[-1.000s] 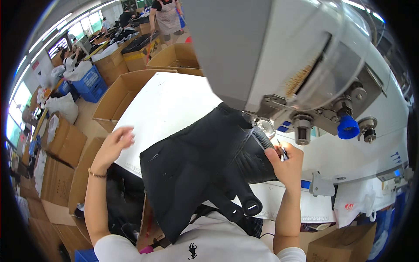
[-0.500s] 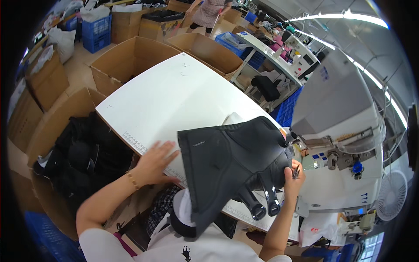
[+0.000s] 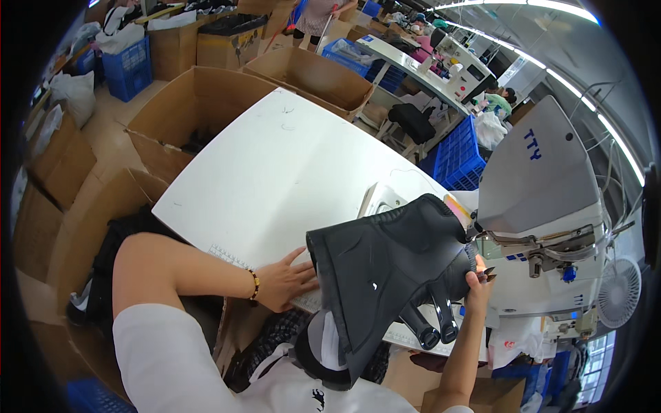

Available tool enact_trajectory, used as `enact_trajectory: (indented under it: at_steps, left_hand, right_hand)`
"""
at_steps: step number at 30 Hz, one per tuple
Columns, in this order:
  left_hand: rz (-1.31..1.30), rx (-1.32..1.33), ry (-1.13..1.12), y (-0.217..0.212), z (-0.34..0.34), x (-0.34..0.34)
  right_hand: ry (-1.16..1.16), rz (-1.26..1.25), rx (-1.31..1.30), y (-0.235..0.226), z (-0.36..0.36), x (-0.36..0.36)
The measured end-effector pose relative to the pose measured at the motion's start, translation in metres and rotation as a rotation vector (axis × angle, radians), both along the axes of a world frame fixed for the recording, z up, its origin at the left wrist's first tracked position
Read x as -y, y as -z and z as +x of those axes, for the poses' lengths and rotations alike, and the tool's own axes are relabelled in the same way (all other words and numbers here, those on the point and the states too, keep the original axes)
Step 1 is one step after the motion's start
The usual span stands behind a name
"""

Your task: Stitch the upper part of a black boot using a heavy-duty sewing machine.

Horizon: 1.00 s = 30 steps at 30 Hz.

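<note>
Garment [image 3: 389,268] smooth, black, curve-seamed; our right hand [image 3: 476,288] grips slim pointed tool [image 3: 488,273] at edge; our left hand [image 3: 279,282] beside, fingers spread.

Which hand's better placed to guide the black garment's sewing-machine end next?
Probably your right hand: it's at that end of the garment, though holding a pointed tool. Your left hand is by the opposite edge.

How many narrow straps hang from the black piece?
2: a left strap and a right strap, side by side at the black piece's lower right edge in the picture. More may be hidden behind the piece.
</note>
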State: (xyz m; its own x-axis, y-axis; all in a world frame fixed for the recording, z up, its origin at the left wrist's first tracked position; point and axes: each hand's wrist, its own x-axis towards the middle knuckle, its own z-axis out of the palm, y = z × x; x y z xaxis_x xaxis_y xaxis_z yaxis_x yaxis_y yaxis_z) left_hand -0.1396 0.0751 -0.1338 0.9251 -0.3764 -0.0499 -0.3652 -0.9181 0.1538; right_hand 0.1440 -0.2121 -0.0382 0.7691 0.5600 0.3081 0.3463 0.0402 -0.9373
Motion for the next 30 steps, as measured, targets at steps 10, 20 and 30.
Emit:
enact_trajectory:
  at_steps: [10,20,30]
  left_hand:
    - [-0.148,0.102,-0.072,0.02,-0.002,-0.01]
    - [0.04,0.285,-0.416,0.014,-0.021,0.027]
    - [-0.303,-1.111,-1.186,0.084,-0.229,0.12]
  right_hand:
    - [0.018,-0.154,0.238,-0.009,-0.003,-0.012]
    - [-0.084,-0.145,0.372,-0.017,-0.002,-0.012]
    - [0.004,-0.096,0.323,-0.007,-0.007,-0.011]
